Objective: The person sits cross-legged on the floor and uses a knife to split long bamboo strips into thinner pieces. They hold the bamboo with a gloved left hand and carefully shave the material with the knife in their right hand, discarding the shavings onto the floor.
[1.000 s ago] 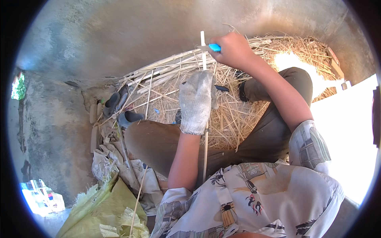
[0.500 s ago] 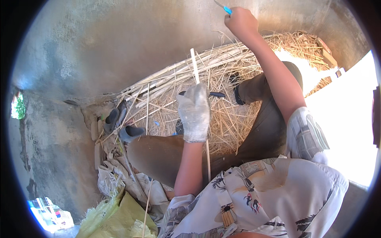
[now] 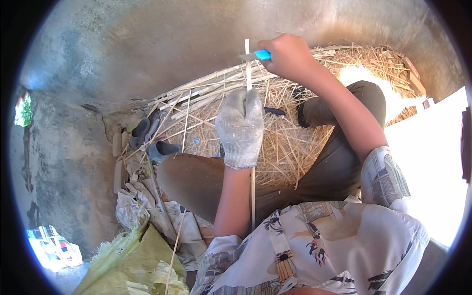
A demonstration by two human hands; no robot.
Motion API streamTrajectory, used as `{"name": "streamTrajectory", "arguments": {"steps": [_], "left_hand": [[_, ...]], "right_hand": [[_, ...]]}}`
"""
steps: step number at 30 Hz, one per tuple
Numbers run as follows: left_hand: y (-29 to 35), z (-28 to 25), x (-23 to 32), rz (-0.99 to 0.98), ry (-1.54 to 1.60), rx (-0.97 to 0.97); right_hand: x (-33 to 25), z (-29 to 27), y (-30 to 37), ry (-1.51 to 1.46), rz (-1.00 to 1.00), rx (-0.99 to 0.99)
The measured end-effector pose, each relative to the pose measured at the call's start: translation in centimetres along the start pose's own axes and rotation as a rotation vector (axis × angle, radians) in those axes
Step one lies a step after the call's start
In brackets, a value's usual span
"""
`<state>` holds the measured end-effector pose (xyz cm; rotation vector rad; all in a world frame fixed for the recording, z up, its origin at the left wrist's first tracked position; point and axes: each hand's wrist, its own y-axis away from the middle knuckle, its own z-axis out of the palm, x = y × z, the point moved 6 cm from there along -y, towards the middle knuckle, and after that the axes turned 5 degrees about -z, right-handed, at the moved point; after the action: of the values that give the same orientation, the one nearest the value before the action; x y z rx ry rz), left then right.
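My left hand [image 3: 240, 129], in a whitish knit work glove, is closed around a long pale wooden strip [image 3: 248, 73]. The strip stands out beyond the glove toward the wall, and its near part runs back past my forearm to my lap. Bare, my right hand [image 3: 289, 55] grips a knife [image 3: 264, 55] by its bright blue handle. Its blade points left and lies across the strip near the far end; whether it cuts in, I cannot tell. A dark-handled tool [image 3: 274, 111] shows just right of the glove, above the shavings.
Straw-like shavings [image 3: 290, 147] cover the floor between my legs. Long pale strips [image 3: 206, 83] lie along the wall [image 3: 162, 44]. Grey rubber shoes [image 3: 162, 150] sit at the left, with a yellow-green sack [image 3: 128, 260] below them. Bricks [image 3: 415, 81] stand at the far right.
My right hand has come down and left, bringing the blade from up by the wall onto the strip. The gloved left hand still holds the strip, now slightly more upright.
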<state>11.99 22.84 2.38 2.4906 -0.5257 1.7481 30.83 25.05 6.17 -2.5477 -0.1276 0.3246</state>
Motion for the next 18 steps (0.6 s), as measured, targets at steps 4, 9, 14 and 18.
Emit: {"name": "streamTrajectory", "arguments": {"steps": [4,9,14,18], "left_hand": [[0.4,-0.4,2.2,0.34,-0.462,0.226],[0.6,0.5,1.6,0.311,-0.691,0.278],[0.7,1.4,2.5,0.222,-0.685,0.174],[0.7,1.0,2.1,0.214,-0.609,0.154]], "right_hand": [[-0.8,2.2,0.2,0.152,0.036,-0.202],[-0.3,3.4,0.0,0.195,0.062,-0.212],[6.5,2.6,-2.4,0.396,0.274,0.058],[11.8,1.0,-3.4,0.207,0.408,0.225]]}}
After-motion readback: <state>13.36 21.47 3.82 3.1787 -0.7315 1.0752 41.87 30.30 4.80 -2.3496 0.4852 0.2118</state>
